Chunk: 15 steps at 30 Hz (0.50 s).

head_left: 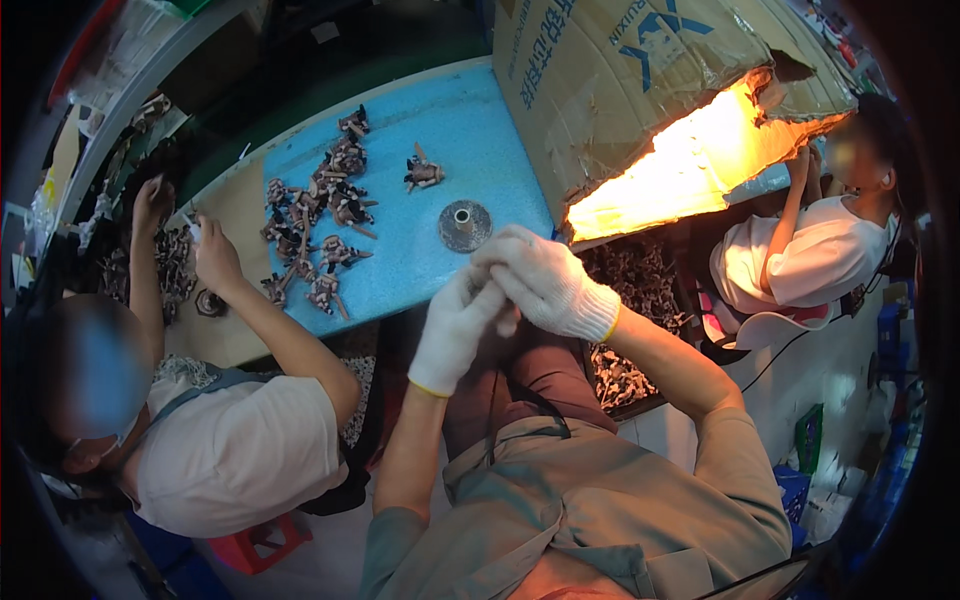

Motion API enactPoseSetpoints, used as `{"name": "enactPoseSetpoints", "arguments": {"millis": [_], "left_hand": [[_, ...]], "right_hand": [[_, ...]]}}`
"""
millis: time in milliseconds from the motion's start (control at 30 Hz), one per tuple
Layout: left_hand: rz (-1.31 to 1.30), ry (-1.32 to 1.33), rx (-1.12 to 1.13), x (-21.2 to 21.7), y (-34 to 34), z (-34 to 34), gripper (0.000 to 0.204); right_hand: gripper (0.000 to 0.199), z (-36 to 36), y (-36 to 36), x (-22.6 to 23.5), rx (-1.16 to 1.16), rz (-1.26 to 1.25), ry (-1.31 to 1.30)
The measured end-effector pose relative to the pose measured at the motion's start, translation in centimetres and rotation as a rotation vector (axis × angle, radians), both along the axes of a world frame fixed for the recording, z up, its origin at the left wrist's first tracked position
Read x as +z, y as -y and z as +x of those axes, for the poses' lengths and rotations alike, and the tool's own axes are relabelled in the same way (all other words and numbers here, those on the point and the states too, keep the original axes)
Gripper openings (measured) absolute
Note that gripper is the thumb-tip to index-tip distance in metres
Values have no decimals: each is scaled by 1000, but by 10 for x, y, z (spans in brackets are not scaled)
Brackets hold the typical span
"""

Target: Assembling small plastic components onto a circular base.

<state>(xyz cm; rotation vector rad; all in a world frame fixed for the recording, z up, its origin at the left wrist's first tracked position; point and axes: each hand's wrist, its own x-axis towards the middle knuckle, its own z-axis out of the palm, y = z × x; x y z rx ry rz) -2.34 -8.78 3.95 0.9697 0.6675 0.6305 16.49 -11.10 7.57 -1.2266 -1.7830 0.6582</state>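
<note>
Both my hands wear white knit gloves with yellow cuff edges and meet above my lap at the table's near edge. My left hand is closed, its fingers bent up against the other glove. My right hand is closed over the left one's fingertips. Whatever sits between them is hidden by the gloves. Just beyond them a round grey metal disc with a raised central tube stands on the blue foam sheet. One small brown, black and white figure lies behind the disc.
Several similar figures lie heaped on the foam's left. A large cardboard box, torn open and glowing brightly inside, stands at right. Bins of small brown parts sit below it. A masked person works at left; another person sits at right.
</note>
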Motion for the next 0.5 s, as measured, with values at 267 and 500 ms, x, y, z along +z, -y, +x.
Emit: {"name": "enactPoseSetpoints", "arguments": {"millis": [267,500], "left_hand": [[445,-255,445,0,4,22,28],[409,-440,815,17,-97,-25,35]], "right_hand": [[39,-4,6,-16,-329,-133,-169],[34,97,40,7,-218,-408,89]]}}
